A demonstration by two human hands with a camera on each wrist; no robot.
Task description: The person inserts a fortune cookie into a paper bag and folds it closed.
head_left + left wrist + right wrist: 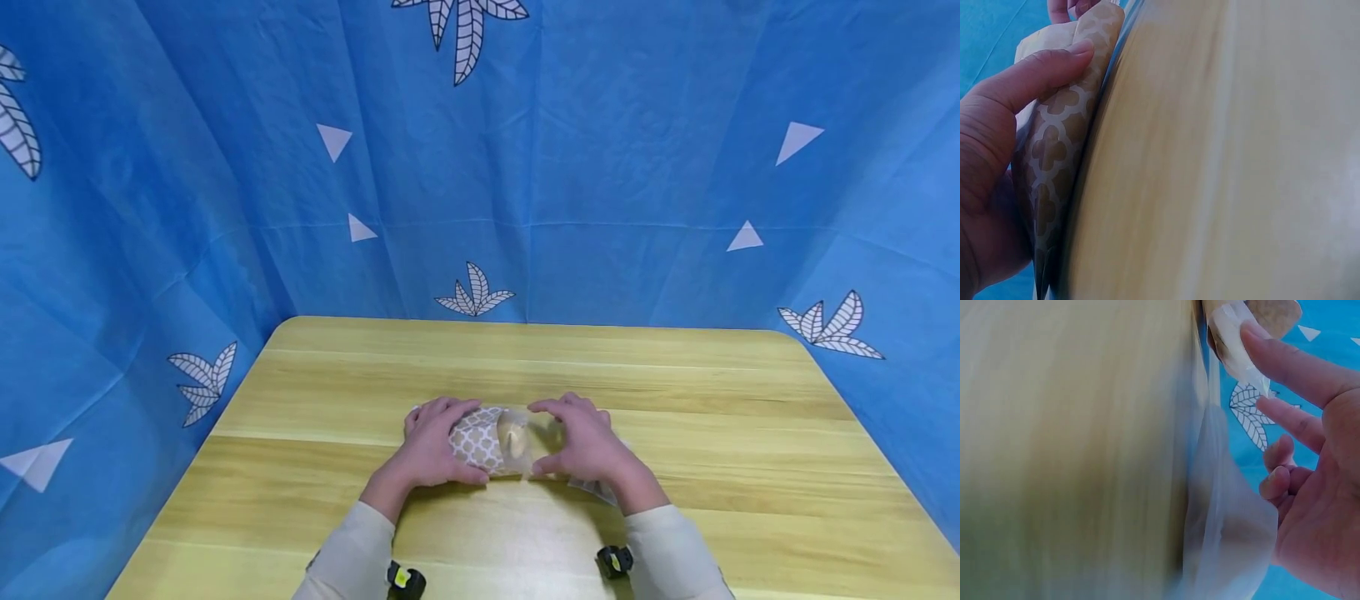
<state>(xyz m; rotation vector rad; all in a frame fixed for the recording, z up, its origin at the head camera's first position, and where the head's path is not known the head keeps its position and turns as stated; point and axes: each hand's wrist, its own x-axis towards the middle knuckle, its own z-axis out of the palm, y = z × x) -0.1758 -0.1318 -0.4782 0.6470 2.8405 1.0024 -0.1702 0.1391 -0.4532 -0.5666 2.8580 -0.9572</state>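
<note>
A tan paper bag (477, 439) with a white lattice pattern lies on its side at the middle of the table. A pale rounded thing (514, 438) shows through its translucent right end; its kind is unclear. My left hand (429, 443) grips the bag's left part, the thumb (1054, 72) lying along its near side in the left wrist view. My right hand (587, 446) is at the translucent end (1235, 347), thumb and index finger spread apart beside it, other fingers loosely bent. Whether its fingertips touch the end, I cannot tell.
A clear plastic bag (596, 487) lies beneath my right wrist, and bulges up beside the hand in the right wrist view. The wooden table (337, 375) has rounded far corners. A blue curtain (600, 167) with white leaves and triangles hangs behind it.
</note>
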